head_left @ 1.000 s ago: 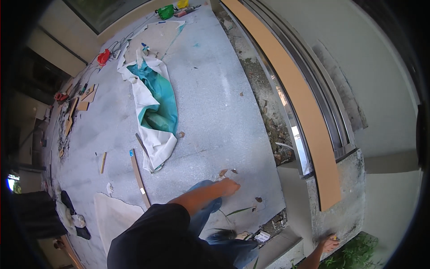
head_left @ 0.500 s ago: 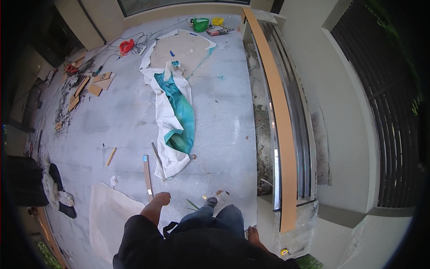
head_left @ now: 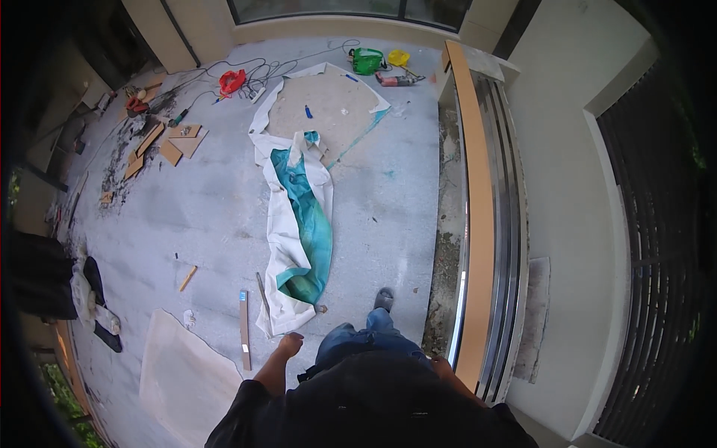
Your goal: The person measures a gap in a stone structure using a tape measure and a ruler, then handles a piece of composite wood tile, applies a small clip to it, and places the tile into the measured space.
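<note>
The left hand (head_left: 290,343) hangs over the floor (head_left: 381,201), its fingers loosely curled; whether anything is grasped in it I cannot tell. In the view it shows just below the near end of the crumpled sheet (head_left: 281,239), which lies on the floor, white on its outer folds and teal inside. A narrow strip (head_left: 245,328) with a blue label at its far end lies left of that hand.

The right hand (head_left: 441,365) is low beside the body, partly hidden, so its grip cannot be told either. It is nearest the long tan board (head_left: 482,201), which runs along the right side on top of metal rails (head_left: 508,224). The near end of the board is beside the right forearm.

One shoe (head_left: 384,299) rests on the floor, between the sheet and the rails. A pale sheet piece (head_left: 183,373) lies at lower left, with a short yellow stick (head_left: 188,278) beyond it. Tan offcuts (head_left: 171,152) are scattered further back on the left. Near the far wall lie a red bag (head_left: 232,81) beside tangled cables (head_left: 276,69), a green bag (head_left: 367,61), a yellow bag (head_left: 399,58) and a red power tool (head_left: 394,80).
</note>
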`<state>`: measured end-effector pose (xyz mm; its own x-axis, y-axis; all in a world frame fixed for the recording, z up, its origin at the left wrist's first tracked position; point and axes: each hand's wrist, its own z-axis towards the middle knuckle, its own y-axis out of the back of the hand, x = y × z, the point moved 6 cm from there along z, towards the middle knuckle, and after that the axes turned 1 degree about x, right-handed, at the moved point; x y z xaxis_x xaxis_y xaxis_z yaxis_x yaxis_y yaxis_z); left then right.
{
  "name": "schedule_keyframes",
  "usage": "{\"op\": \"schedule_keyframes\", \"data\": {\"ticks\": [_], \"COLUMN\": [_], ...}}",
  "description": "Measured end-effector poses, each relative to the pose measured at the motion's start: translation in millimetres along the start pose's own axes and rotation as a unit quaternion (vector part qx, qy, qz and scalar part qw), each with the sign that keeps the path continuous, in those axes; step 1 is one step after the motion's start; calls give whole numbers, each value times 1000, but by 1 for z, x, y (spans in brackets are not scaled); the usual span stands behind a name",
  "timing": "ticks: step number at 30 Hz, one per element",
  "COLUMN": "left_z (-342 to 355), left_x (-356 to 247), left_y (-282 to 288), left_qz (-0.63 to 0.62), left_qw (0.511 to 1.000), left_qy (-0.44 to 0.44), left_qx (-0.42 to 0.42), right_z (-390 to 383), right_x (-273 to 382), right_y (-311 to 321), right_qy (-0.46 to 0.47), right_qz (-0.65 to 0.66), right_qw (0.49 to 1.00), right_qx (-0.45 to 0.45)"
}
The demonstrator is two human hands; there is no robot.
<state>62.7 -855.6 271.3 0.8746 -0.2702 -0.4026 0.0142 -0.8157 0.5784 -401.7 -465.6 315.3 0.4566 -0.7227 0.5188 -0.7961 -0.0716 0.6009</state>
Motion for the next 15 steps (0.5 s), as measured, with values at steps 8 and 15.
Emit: {"op": "schedule_keyframes", "data": {"ticks": [8, 15], "left_z": [153, 318], "left_x": [-145, -128], "left_y": [148, 210], "left_qz": [-330, -370], "left_qw": [938, 902], "left_qy": [44, 211], "left_qx": [-98, 76], "right_z": [298, 478], "right_x": [57, 130], "right_y": [251, 416], "right_qy": [-40, -112], "right_qz": [96, 163], "right_qw": [994, 961], "right_qx": [-19, -191]}}
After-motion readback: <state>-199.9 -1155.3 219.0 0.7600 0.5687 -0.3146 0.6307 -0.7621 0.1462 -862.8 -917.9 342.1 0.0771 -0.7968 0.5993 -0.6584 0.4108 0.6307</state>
